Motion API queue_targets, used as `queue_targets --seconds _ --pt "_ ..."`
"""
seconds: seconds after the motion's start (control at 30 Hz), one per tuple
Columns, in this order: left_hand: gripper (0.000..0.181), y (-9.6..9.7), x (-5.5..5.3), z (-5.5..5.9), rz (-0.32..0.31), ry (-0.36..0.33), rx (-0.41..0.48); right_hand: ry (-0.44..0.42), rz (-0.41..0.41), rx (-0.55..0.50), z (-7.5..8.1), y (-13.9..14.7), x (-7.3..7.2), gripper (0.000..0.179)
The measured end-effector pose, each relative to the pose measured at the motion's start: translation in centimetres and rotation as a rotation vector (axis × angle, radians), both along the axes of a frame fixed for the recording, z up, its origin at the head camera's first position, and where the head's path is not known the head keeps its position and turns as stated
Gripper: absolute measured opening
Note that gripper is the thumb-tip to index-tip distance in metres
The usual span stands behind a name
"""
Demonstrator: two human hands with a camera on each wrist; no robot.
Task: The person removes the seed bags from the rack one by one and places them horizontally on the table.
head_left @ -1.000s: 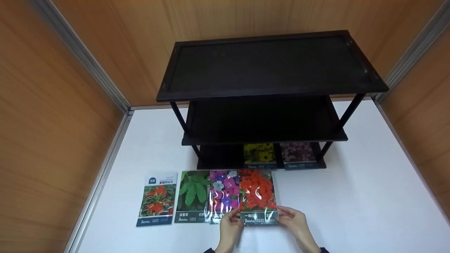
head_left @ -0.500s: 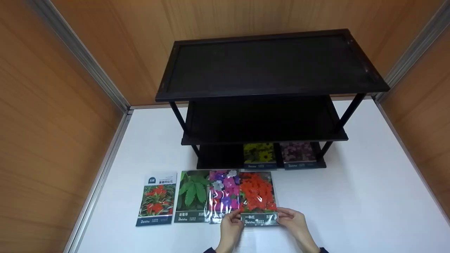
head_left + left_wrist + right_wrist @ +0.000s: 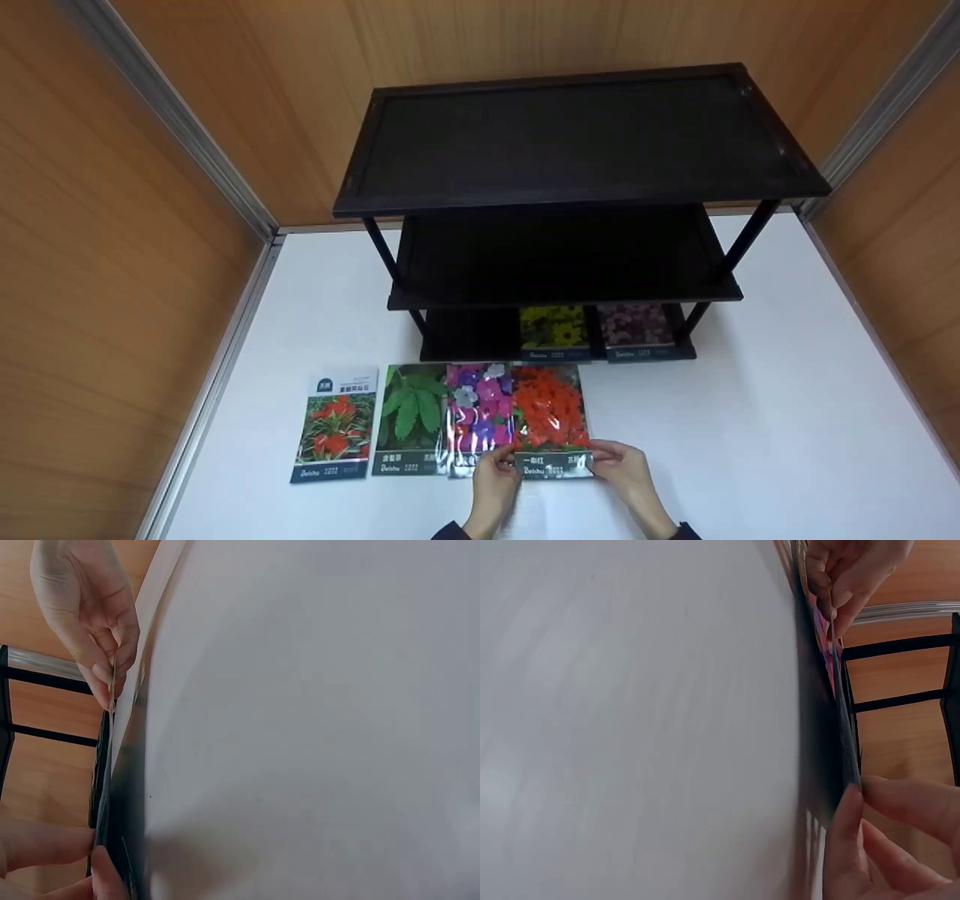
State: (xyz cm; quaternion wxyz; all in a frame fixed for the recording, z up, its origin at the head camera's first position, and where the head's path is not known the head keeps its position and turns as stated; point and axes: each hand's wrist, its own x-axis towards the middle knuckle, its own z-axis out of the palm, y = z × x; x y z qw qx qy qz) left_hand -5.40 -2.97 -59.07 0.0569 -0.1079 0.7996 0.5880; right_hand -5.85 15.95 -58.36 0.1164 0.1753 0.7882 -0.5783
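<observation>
- Packet of red flowers (image 3: 551, 412): one, glossy, upright print; massed scarlet blooms over a dark band lettered "Beishu" in white; at the near side of the table, near edge raised off the surface.
- Left hand (image 3: 495, 484): thumb and fingers closed together, pinching the packet's near left corner.
- Right hand (image 3: 626, 476): likewise, pinching the near right corner.
- Packet of pink and purple flowers (image 3: 480, 412): immediately left of the red one.
- Table (image 3: 757, 435): white, smooth.
- Rack (image 3: 577, 142): black, three tiers, at the table's far side.
- Walls (image 3: 135, 285): wood-grain panels left, right and far; grey metal strips at the corners.
</observation>
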Motion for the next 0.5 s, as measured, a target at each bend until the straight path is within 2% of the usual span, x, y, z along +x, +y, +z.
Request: queue_targets --seconds 0.13,0.3,0.5 --pt "0.036 0.13 -0.11 0.01 -0.010 0.049 -0.060 0.032 0.010 0.034 -0.11 -0.10 -0.06 0.035" --pt "0.039 0.31 -0.16 0.14 -0.031 0.079 -0.131 0.062 0.041 0.069 -0.12 -0.10 -0.15 0.035" --pt "0.039 0.41 -0.14 0.16 -0.056 0.111 -0.183 0.035 0.071 0.109 -0.13 -0.08 -0.33 0.037"
